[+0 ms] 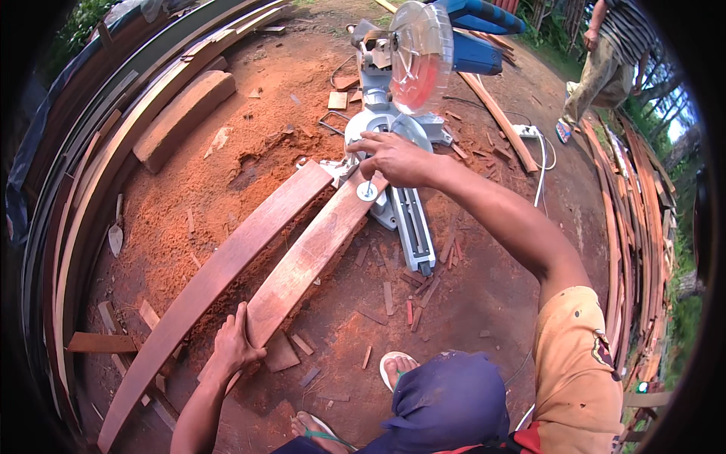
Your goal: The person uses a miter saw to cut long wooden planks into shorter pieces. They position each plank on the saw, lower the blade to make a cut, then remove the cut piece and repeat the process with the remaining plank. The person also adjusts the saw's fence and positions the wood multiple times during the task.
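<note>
A reddish wooden board (302, 261) runs slantwise from near my left side up to the base of a blue and grey mitre saw (412, 219). My left hand (234, 342) grips the board's near end along its edge. At the far end my right hand (397, 157) has its fingers curled round the top of the saw's hold-down clamp (367, 192), whose round pad sits on the board. The exact finger contact is partly hidden. The saw's head is raised, with a clear guard (423, 60) round the blade. A second, longer board (219, 280) lies just left of the first.
Orange sawdust and offcuts cover the ground. A thick timber block (185, 117) and long planks lie left, near a trowel (116, 229). A power strip (527, 131) with white cable is beyond my right arm. Another person (605, 68) stands far right, beside stacked planks (631, 227).
</note>
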The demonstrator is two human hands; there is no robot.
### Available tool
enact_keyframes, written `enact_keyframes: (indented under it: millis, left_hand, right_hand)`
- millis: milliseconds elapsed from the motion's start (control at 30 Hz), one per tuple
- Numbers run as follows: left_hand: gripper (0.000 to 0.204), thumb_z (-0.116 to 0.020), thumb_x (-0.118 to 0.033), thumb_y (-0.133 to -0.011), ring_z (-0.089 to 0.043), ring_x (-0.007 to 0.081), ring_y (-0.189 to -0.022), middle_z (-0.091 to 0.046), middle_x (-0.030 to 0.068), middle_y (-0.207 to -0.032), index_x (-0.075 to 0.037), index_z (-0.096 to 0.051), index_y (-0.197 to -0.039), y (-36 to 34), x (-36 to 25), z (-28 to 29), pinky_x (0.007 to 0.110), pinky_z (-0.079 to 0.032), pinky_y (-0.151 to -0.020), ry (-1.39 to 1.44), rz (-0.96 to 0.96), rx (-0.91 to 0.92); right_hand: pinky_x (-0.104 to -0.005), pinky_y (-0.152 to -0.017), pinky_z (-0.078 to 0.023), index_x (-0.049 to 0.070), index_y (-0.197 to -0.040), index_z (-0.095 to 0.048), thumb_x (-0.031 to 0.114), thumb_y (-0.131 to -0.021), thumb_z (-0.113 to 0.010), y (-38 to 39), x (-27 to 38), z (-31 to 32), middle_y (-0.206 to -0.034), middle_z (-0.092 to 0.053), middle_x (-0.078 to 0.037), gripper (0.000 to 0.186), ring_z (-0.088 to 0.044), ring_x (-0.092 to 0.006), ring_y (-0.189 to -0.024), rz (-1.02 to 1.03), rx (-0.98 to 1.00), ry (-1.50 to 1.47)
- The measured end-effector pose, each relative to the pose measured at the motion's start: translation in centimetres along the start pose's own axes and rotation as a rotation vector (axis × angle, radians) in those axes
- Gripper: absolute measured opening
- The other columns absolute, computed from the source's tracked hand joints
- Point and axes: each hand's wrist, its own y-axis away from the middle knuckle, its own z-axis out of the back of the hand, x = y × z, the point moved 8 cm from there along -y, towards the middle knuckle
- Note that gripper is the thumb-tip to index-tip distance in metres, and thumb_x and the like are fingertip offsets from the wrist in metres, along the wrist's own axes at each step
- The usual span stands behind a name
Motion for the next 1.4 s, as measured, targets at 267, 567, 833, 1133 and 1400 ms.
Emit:
enact_keyframes:
  millis: [267,567,833,1133,1400]
  left_hand:
    - [0.132,-0.087,-0.067,-0.070,-0.044,0.0521,-0.140,-0.047,0.0344,-0.151,0.006,-0.026,-0.160,15.4,15.4,-9.8,0.053,-0.037,-0.118,0.279,-0.051,-0.046]
    - [0.085,-0.070,-0.044,-0.092,-0.055,0.0478,-0.126,-0.059,0.0302,-0.133,0.004,-0.037,-0.153,24.6,18.1,-7.5,0.055,-0.047,-0.106,-0.135,0.379,0.147]
    - [0.078,-0.075,-0.031,-0.094,-0.042,0.0492,-0.142,-0.039,0.0295,-0.157,-0.002,-0.037,-0.156,15.7,7.2,-3.9,0.055,-0.040,-0.117,0.063,-0.072,-0.065]
    - [0.081,-0.085,-0.017,-0.079,-0.058,0.0424,-0.125,-0.056,0.0249,-0.139,-0.003,-0.046,-0.149,7.7,-14.5,3.1,0.050,-0.047,-0.106,0.511,-0.913,-0.194]
    - [0.062,-0.085,-0.012,-0.081,-0.067,0.0348,-0.111,-0.063,0.0195,-0.132,-0.002,-0.059,-0.136,13.8,-32.3,5.8,0.045,-0.054,-0.093,0.966,-1.758,0.228]
  right_hand:
    - [-0.0380,-0.074,-0.059,0.002,-0.100,-0.066,0.006,-0.090,-0.065,10.3,0.2,-2.0,-0.094,-0.071,-0.009,0.010,-0.071,-0.0252,-0.081,-0.323,-0.660,-0.397]
    - [-0.0379,-0.086,-0.055,-0.003,-0.128,-0.063,0.026,-0.090,-0.075,13.7,-14.4,-14.3,-0.108,-0.071,-0.016,0.050,-0.069,-0.0241,-0.097,-0.997,-0.631,-0.531]
    - [-0.0478,-0.113,-0.046,0.002,-0.146,-0.053,0.044,-0.081,-0.076,6.5,-18.1,-14.5,-0.143,-0.058,-0.021,0.081,-0.054,-0.0401,-0.135,-1.025,-0.513,-0.249]
    - [-0.0492,-0.122,-0.036,0.005,-0.160,-0.035,0.045,-0.083,-0.082,35.5,-4.5,-16.5,-0.166,-0.032,-0.025,0.098,-0.037,-0.0421,-0.150,-1.556,-0.527,-0.143]
    - [-0.0466,-0.119,-0.039,-0.004,-0.148,-0.052,0.040,-0.084,-0.082,68.4,22.1,-7.8,-0.149,-0.054,-0.030,0.083,-0.050,-0.0422,-0.141,-2.083,-0.175,-0.066]
